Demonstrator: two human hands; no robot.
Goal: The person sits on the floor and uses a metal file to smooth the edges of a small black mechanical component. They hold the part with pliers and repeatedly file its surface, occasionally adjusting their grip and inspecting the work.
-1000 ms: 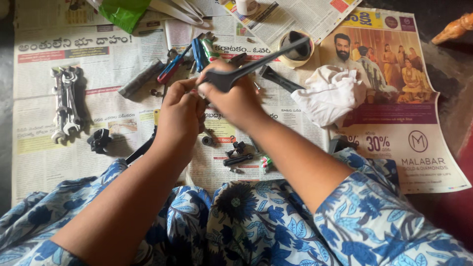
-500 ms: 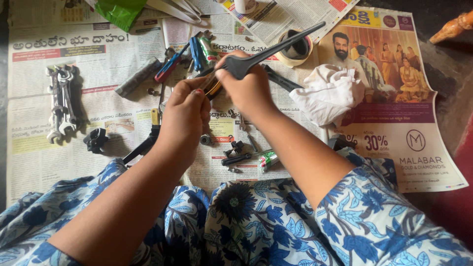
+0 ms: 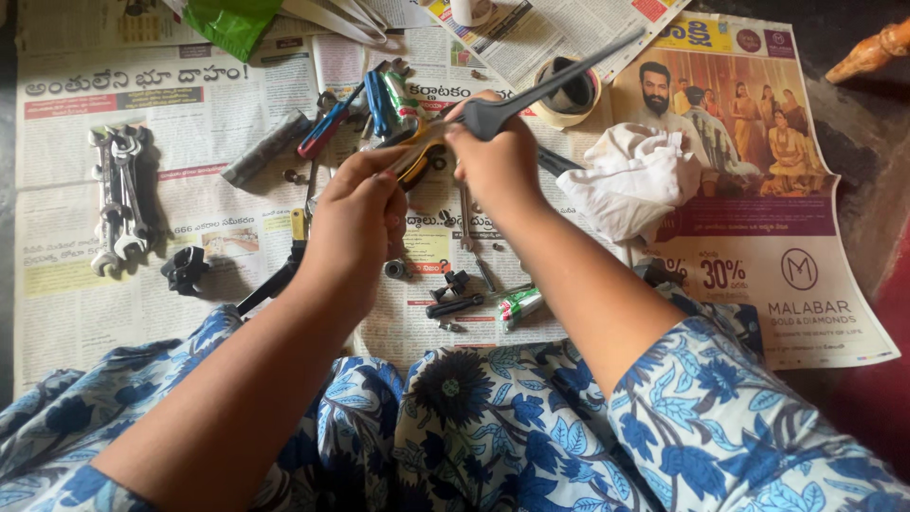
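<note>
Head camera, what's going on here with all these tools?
A person sits over newspapers spread with tools. The right hand grips a long dark grey tool, and the left hand holds a yellow-handled tool against it. Spanners lie to the left and a white cloth to the right.

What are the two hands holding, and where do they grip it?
The right hand grips a long dark tool at its thick lower end. The left hand pinches a small yellowish part; exactly where cannot be told.
</note>
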